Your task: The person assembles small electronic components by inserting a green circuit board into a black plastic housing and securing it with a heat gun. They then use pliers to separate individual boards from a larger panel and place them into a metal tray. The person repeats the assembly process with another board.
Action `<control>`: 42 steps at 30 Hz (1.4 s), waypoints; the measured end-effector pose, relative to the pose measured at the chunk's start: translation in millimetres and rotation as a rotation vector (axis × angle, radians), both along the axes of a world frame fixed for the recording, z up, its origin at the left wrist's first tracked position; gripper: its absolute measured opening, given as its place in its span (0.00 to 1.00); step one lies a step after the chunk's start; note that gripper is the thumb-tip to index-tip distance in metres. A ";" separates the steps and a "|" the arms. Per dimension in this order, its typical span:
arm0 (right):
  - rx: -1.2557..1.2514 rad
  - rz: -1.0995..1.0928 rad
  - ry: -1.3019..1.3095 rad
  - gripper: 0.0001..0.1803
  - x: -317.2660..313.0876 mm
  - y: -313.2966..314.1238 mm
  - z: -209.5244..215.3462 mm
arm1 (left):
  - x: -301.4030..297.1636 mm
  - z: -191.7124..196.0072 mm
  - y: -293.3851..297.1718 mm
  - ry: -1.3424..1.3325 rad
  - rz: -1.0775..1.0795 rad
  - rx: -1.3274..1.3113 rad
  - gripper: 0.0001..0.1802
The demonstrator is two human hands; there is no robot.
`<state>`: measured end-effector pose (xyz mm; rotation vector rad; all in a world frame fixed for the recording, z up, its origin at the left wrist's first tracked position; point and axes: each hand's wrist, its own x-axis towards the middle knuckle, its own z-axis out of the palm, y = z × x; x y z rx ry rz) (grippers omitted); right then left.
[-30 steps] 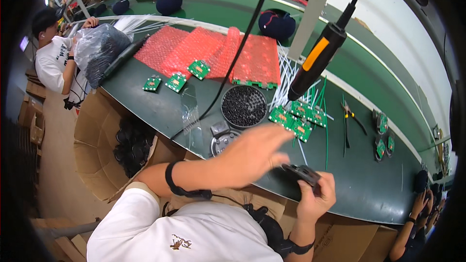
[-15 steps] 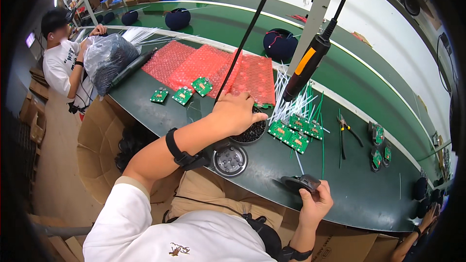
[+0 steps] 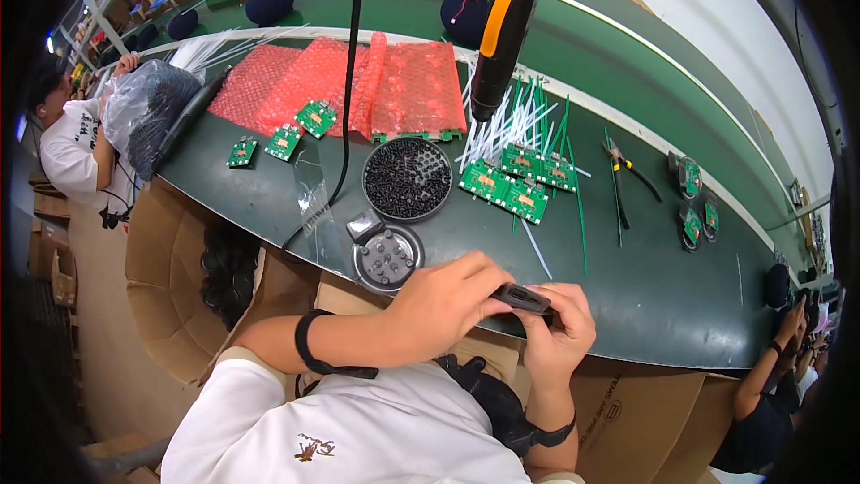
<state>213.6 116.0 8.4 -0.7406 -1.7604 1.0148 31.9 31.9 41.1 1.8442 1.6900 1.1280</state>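
Observation:
Both hands meet at the table's near edge around a small black plastic housing (image 3: pixel 523 298), tilted so that a slotted side shows. My left hand (image 3: pixel 448 303) pinches its left end, and my right hand (image 3: pixel 560 327) grips the right end between thumb and fingers. What lies inside the housing is hidden. Left of the hands sits a round black part (image 3: pixel 388 258) with small studs and a block-shaped end. Behind it stands a round dish (image 3: pixel 408 179) full of small black screws. Green circuit boards (image 3: pixel 506 190) lie to the right of the dish.
An electric screwdriver (image 3: pixel 503 36) hangs over white and green cable ties (image 3: pixel 528 121). Red bubble wrap (image 3: pixel 305 81) lies at the back. Pliers (image 3: pixel 618 161) and several boards in black housings (image 3: pixel 690 177) are at right. A co-worker (image 3: pixel 72 143) handles a plastic bag (image 3: pixel 152 112) at left.
My left hand has left the screw dish and come back to the housing in my right hand. That housing has turned and moved slightly left and up. The camera view has shifted too.

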 end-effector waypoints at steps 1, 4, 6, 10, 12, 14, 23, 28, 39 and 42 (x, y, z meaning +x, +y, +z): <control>0.010 0.000 0.003 0.14 -0.3 -0.9 -0.4 | 1.3 -6.1 0.6 -0.014 0.015 0.053 0.19; 0.039 -0.003 -0.010 0.14 1.5 0.1 -3.2 | 5.3 -11.4 2.6 -0.077 0.043 0.136 0.17; 0.060 0.001 -0.015 0.13 1.7 1.9 -4.8 | 7.6 -1.5 3.0 -0.135 0.041 0.096 0.20; 0.062 0.004 -0.009 0.13 2.2 1.3 -4.7 | 7.5 4.4 4.9 -0.139 0.020 0.063 0.20; 0.047 0.005 0.000 0.13 2.4 1.2 -4.8 | 7.4 -5.5 8.2 -0.206 0.016 0.137 0.19; 0.030 0.007 0.015 0.13 2.7 1.3 -5.6 | 7.9 -3.9 6.4 -0.210 0.009 0.106 0.18; 0.080 -0.013 -0.012 0.13 2.4 -0.2 -2.8 | 10.5 -2.0 7.2 -0.193 0.032 0.120 0.15; 0.083 -0.010 -0.015 0.13 3.1 1.8 -5.0 | 6.5 2.4 9.2 -0.209 0.006 0.064 0.13; 0.405 0.109 -0.246 0.21 6.8 8.9 4.5 | -4.6 -34.7 2.0 0.271 0.028 0.432 0.17; 0.434 0.193 -0.412 0.22 16.1 -0.8 14.2 | -5.2 -44.5 -13.0 0.344 -0.026 0.402 0.21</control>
